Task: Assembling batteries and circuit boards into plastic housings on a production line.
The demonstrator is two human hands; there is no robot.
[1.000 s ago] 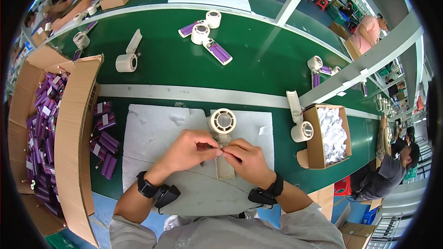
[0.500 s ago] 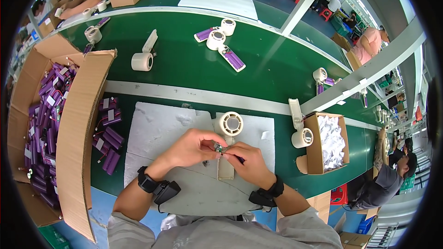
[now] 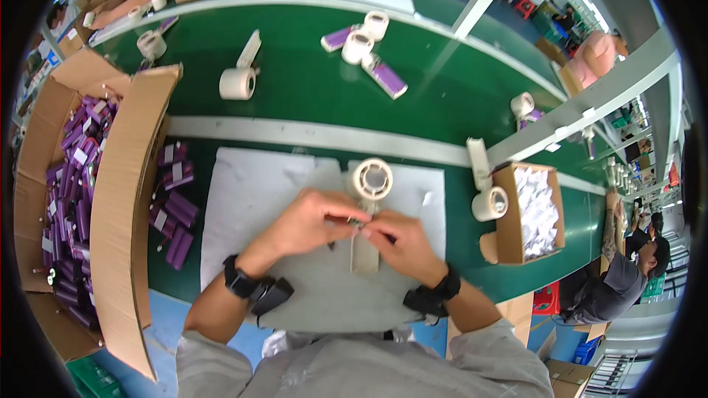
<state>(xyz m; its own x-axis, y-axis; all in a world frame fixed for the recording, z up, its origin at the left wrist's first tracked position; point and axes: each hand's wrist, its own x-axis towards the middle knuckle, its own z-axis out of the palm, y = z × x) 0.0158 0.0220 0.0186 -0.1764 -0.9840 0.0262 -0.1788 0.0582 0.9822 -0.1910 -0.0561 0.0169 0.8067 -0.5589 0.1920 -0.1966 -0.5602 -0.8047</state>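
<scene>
My left hand (image 3: 313,220) and my right hand (image 3: 405,245) meet over the work mat, fingertips pinched together on a small circuit board (image 3: 356,223) with thin wires. The fingers cover most of the board, and the picture is blurred there. Just beneath them lies a cream-white handheld fan: its round head (image 3: 372,178) points away from me, and its opened handle shell (image 3: 364,258) extends toward me. Fingers hide the joint between head and handle. A black band with a dark module sits on each wrist.
Left, a cardboard box (image 3: 122,206) holds purple battery packs; several more packs (image 3: 177,210) lie beside it. Right, another fan (image 3: 489,203) stands against a small carton (image 3: 509,214) of white paper pieces. Farther off, fans lie on a green belt (image 3: 295,66). Co-workers sit around.
Both hands have drawn closer together and slightly away from me, covering more of the circuit board. The whole view has shifted a little.
</scene>
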